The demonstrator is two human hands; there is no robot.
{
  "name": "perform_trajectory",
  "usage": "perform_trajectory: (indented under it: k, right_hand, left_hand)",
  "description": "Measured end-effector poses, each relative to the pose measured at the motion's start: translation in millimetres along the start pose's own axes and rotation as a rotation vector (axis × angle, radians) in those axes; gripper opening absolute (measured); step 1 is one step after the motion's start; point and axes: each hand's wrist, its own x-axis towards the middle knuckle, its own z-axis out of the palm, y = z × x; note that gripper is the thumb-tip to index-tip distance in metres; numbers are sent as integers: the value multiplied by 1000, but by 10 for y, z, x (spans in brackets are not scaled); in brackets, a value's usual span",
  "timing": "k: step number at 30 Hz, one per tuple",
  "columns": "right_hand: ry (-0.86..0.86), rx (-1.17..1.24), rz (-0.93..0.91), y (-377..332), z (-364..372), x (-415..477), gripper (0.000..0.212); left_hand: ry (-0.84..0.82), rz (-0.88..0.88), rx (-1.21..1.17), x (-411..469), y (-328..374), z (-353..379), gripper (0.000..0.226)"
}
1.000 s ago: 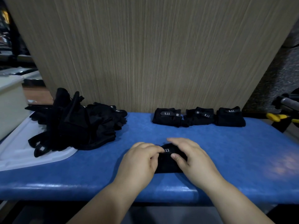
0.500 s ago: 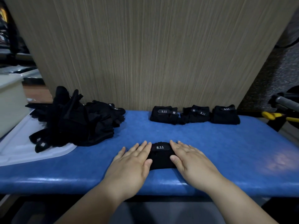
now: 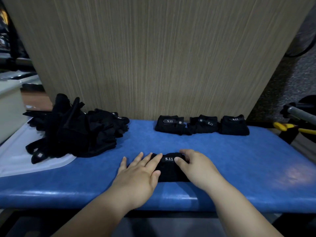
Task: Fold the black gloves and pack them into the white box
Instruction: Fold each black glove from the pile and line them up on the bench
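The bundle (image 3: pixel 171 170), a folded black glove with a "5.11" strap across its far edge, lies on the blue table (image 3: pixel 239 159) near the front edge, directly between the 2 hands. The strap runs left to right; the bundle itself is close to square, so no long axis can be stated. The left hand (image 3: pixel 138 175) lies flat with fingers spread, its inner fingers resting on the left edge of the bundle and its palm on the table. The right hand (image 3: pixel 196 166) has its fingers curled over the far right corner and its thumb pressed on the strap, pinching that corner. A row (image 3: pixel 202 124) of 3 finished bundles sits at the back of the table, well apart from the hands and ahead of the right hand. The pile (image 3: pixel 77 134) of unfolded gloves lies to the left, partly on a white sheet (image 3: pixel 17 165). A pale container (image 3: pixel 8 108) at the far left is probably the box; the left hand is nearer to it, and the pile lies between.
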Motion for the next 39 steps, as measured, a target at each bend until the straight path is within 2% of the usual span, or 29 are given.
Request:
perform_trajectory:
  k: [7,10,16,19,22,25,30,35,39]
  right_hand:
    - [-28,-121,-20,7,5,23,47]
    - [-31,-129,-20,15,12,29,48]
    - [-64,-123,-14,12,-48,42,25]
    - [-9,-50,-21,85,-81,48,18]
    - [83,68,26,289,-215,118,13]
    - [162,123,68,608,-414,269,15]
    - [117,104,83,1040,-738,558,19]
    - [217,80,102,1245,-827,834,28]
    - [487,-80,84,1230,-749,899,36]
  left_hand:
    - [123,-58,-235,90,-35,-34,47]
    - [203,-95,-214,134,-25,-30,42]
    - [216,-60,-211,223,31,-4,39]
    - [230,-2,-295,326,95,10,41]
    - [229,82,-359,472,273,64,52]
    - [198,192,-284,650,549,140,64]
    - [132,271,-229,973,909,215,56]
    - [59,279,-188,1259,1047,243,56]
    - [107,250,-131,1424,1065,254,52]
